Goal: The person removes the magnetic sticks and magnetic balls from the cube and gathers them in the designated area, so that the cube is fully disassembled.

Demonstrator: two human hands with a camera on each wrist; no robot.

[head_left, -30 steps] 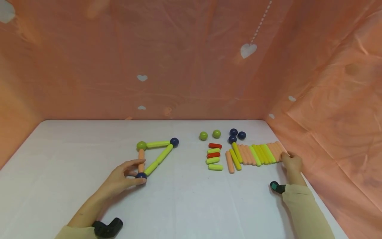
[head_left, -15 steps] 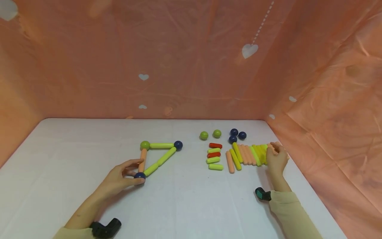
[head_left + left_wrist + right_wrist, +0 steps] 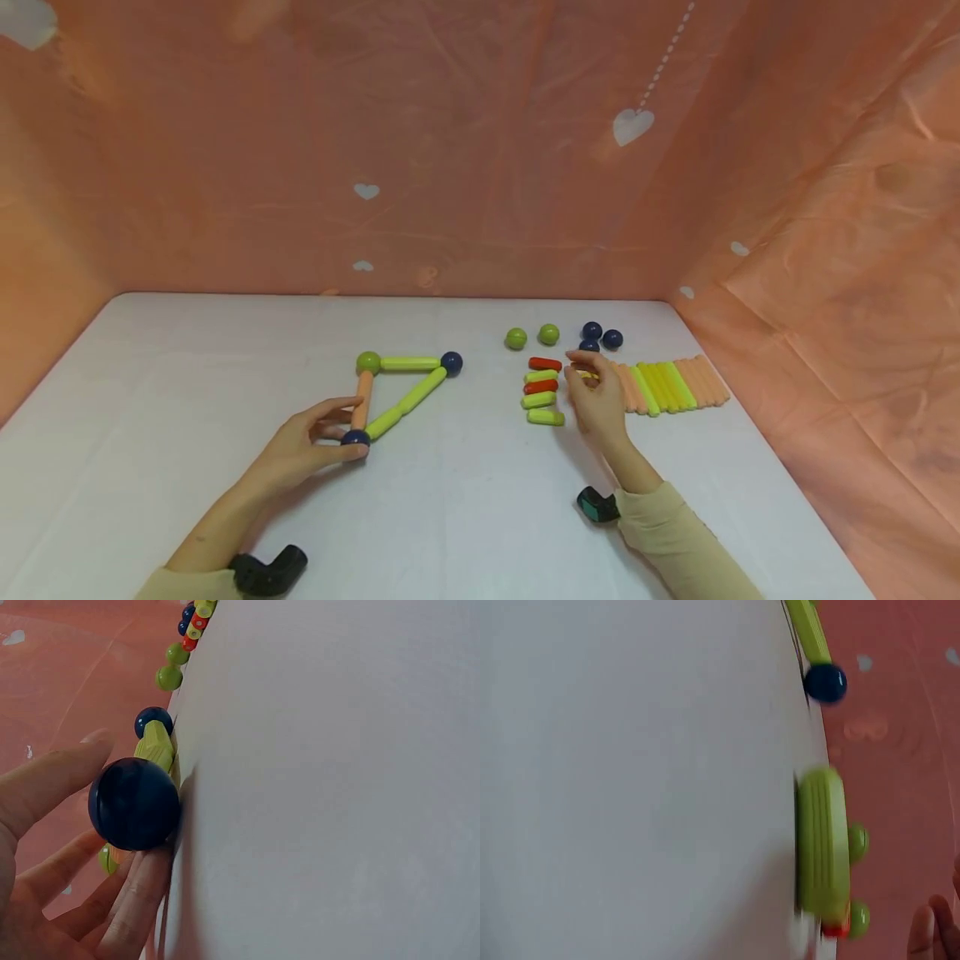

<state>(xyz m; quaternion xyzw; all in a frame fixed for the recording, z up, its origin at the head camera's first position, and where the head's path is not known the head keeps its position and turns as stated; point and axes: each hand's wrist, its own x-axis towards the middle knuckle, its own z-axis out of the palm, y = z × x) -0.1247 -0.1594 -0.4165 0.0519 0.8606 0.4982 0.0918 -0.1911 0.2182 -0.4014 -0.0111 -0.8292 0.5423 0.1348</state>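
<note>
In the head view my left hand point(image 3: 303, 446) holds a navy ball point(image 3: 356, 437) at the near corner of a flat closed frame, thumb on the near side and fingers beyond. From that ball a peach rod point(image 3: 362, 400) runs to a green ball point(image 3: 368, 362), and two lime rods point(image 3: 407, 403) in line reach another navy ball point(image 3: 452, 363). A further lime rod point(image 3: 410, 364) closes the far side. My right hand point(image 3: 602, 404) hovers over the left end of the rod row, fingers loosely bent, nothing visibly held. It hides several rods.
Right of my right hand lies a row of peach and yellow rods point(image 3: 671, 386). To its left are short lime rods point(image 3: 538, 401) and red rods point(image 3: 542, 387). Loose green balls point(image 3: 549, 334) and navy balls point(image 3: 612, 339) sit behind, before the orange cloth point(image 3: 465, 167).
My right hand has left the right end of the rod row and swept left across it. The frame has turned slightly clockwise, while my left hand keeps its hold on the navy ball.
</note>
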